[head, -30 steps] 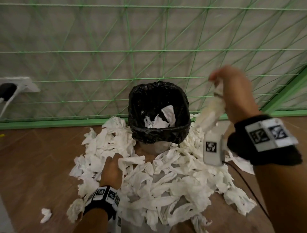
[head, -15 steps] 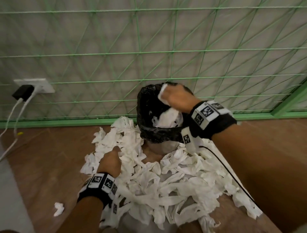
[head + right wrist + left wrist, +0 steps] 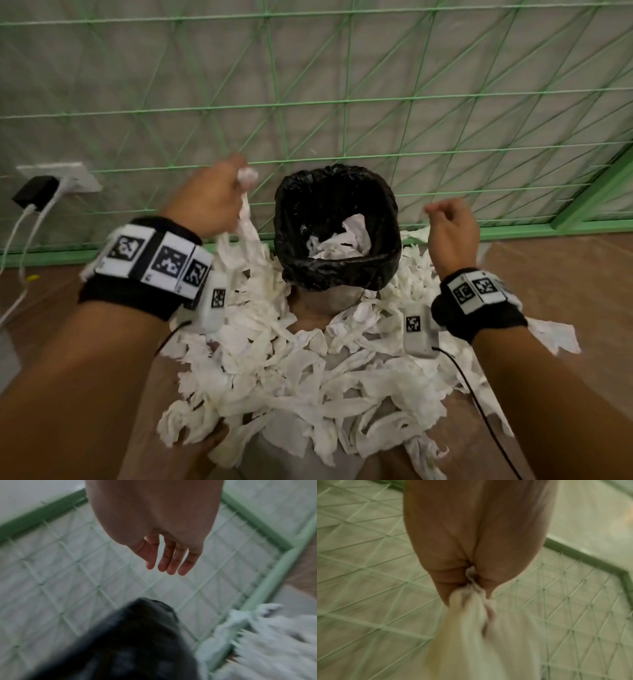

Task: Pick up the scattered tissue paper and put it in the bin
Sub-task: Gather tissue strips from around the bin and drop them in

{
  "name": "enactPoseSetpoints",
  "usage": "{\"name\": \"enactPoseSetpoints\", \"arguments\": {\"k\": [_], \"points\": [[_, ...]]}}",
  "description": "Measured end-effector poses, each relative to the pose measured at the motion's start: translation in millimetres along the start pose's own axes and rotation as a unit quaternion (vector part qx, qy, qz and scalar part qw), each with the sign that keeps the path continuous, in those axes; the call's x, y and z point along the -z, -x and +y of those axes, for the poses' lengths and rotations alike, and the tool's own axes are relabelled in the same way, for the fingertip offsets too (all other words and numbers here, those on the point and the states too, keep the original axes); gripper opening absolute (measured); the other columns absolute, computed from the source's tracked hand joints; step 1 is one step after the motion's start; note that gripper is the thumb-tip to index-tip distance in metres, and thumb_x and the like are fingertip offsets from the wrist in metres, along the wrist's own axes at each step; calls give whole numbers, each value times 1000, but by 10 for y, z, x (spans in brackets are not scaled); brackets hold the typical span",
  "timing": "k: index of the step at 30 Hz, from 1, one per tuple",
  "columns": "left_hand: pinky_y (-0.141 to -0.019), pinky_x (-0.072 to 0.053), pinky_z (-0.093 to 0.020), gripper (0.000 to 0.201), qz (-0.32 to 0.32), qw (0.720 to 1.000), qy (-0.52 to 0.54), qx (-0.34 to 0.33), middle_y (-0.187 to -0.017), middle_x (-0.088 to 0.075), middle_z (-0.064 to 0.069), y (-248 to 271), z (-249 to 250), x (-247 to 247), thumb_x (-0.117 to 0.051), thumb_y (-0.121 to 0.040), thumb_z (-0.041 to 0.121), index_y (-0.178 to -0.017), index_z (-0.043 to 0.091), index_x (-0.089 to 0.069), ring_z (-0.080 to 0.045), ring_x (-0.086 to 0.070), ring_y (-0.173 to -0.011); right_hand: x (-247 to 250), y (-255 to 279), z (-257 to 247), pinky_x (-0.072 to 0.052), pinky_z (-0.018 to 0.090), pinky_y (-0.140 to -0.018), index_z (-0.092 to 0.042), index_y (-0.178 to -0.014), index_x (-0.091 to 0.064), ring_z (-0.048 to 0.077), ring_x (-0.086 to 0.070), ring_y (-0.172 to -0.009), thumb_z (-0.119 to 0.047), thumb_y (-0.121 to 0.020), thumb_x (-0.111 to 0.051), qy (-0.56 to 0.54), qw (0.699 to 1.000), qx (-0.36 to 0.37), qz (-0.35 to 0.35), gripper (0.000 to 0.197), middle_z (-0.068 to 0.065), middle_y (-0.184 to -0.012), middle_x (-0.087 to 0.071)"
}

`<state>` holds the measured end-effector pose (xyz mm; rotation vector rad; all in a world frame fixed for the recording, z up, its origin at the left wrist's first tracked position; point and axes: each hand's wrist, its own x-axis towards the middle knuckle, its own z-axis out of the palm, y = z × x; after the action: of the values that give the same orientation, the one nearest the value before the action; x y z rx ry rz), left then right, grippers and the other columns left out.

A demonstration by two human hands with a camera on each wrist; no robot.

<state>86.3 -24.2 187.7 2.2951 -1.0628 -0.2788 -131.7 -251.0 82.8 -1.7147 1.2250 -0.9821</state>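
A small bin [image 3: 337,270] lined with a black bag stands on the floor against the green net, with crumpled white tissue inside. A heap of scattered tissue paper [image 3: 308,370] surrounds it in front and on both sides. My left hand [image 3: 212,198] is raised left of the bin and grips a bunch of tissue [image 3: 247,219] that hangs down from the fist; the left wrist view shows the same tissue [image 3: 471,622] squeezed in the fist. My right hand [image 3: 450,233] hovers right of the bin, holding nothing, its fingers [image 3: 171,562] loose above the bin [image 3: 130,642].
A green rope net [image 3: 342,102] on a green frame backs the bin. A wall socket [image 3: 65,178] with a black charger and white cables sits at the left. A thin black cable [image 3: 479,407] trails from my right wrist over the tissue. Brown floor lies on both sides.
My left hand rose from the heap with a bunch of tissue to beside the bin. My right hand dropped its tissue into the bin and drew back to the right, empty.
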Motion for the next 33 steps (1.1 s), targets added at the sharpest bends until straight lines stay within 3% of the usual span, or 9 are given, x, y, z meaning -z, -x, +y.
{"name": "enactPoseSetpoints", "arguments": {"k": [3, 7, 14, 17, 20, 25, 29, 31, 33], "points": [[-71, -41, -34, 10, 137, 986, 52, -86, -88, -52, 1, -122, 462, 127, -38, -99, 21, -100, 13, -44, -22, -53, -82, 118, 148, 672, -47, 33, -78, -10, -92, -65, 33, -63, -89, -20, -87, -52, 152, 985, -67, -38, 17, 17, -95, -69], [-66, -40, -18, 13, 199, 925, 305, -108, -102, -47, -1, -238, 993, 81, -43, -86, 17, -99, 21, -43, -10, -47, -82, 262, 566, 1386, -44, 39, -94, -21, -116, -56, 38, -49, -116, -23, -82, -60, 361, 893, -171, -208, 34, 17, -127, -47], [-80, -41, -14, 33, 113, 948, 289, -67, -114, -33, -5, -319, 839, -681, -40, -76, 13, -107, 21, -49, -10, -48, -94, 399, 1020, 1808, -45, 42, -99, -32, -132, -48, 34, -43, -120, -35, -89, -53, 458, 819, -125, -321, 44, 10, -134, -36], [-100, -37, -39, 34, -49, 994, 94, 31, -119, -33, -5, -371, 516, -1072, -42, -90, 21, -121, 26, -54, -29, -43, -118, 413, 998, 1761, -47, 41, -94, -25, -118, -59, 32, -48, -112, -35, -92, -47, 465, 820, -104, -318, 30, 9, -119, -46], [-108, -23, -50, 42, -175, 979, -99, 21, -136, -39, -4, -271, 331, -1261, -28, -96, 38, -135, 46, -40, -32, -34, -131, 429, 925, 1635, -48, 42, -89, -16, -105, -64, 35, -52, -107, -37, -91, -48, 445, 849, -88, -272, 30, 12, -109, -52], [-102, -26, -41, 46, 63, 997, 29, -42, -131, -49, 4, -221, 143, -1177, -26, -87, 34, -121, 40, -55, -19, -39, -124, 487, 791, 1323, -41, 34, -81, -24, -102, -65, 31, -55, -106, -50, -90, -47, 433, 878, -53, -198, 34, 7, -110, -58], [-92, -41, -40, 31, 297, 918, 230, 126, -113, -58, -14, -153, -387, -1170, -36, -87, 25, -101, 14, -61, -29, -53, -107, 489, 705, 1182, -36, 32, -74, -28, -86, -70, 30, -54, -108, -49, -91, -48, 360, 908, -45, -207, 31, 7, -102, -58], [-86, -45, -45, 29, 284, 914, 181, 225, -112, -58, -21, -3, -770, -1290, -39, -87, 28, -100, 9, -58, -39, -56, -104, 481, 696, 1147, -41, 36, -82, -23, -92, -74, 27, -50, -112, -47, -90, -53, 347, 915, -41, -203, 32, 4, -107, -56], [-94, -46, -52, 29, 127, 952, 62, 273, -126, -49, -21, 209, -1087, -1516, -46, -85, 32, -110, 20, -54, -44, -51, -113, 484, 696, 1140, -44, 40, -91, -20, -97, -74, 24, -49, -114, -48, -88, -56, 337, 921, -42, -192, 35, -4, -114, -51]]}}
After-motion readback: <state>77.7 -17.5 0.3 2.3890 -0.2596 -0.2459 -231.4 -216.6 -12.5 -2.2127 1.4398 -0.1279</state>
